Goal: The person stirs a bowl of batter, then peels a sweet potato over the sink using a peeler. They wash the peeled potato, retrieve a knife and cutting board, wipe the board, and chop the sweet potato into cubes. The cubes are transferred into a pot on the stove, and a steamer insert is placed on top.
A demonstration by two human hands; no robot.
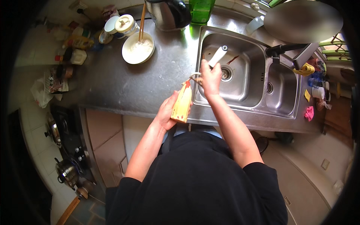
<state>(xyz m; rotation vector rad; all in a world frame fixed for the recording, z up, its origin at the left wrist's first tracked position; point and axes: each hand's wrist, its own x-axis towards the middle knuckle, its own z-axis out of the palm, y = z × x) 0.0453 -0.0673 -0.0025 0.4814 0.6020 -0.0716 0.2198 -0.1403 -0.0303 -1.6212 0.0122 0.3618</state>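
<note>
My left hand [166, 112] is wrapped around a mostly peeled yellow root vegetable [181, 105], which looks like a sweet potato. Patches of reddish skin remain at its narrow tip and near its flat lower end. In my right hand [211, 78] is a peeler with a white handle [218, 57], its head close to the vegetable's tip. Whether the blade touches the surface cannot be made out. Both hands are at the front edge of the steel counter [112, 81], beside the large sink basin [239, 87]. Dark reddish peel strips [233, 60] lie in that basin.
A white bowl [132, 57] with pale contents and chopsticks [142, 22] stands back left, near lidded jars [124, 24]. Behind are a kettle [166, 17] and green container [201, 11]. A black faucet [281, 50] reaches over the sink. A pot [67, 173] sits left.
</note>
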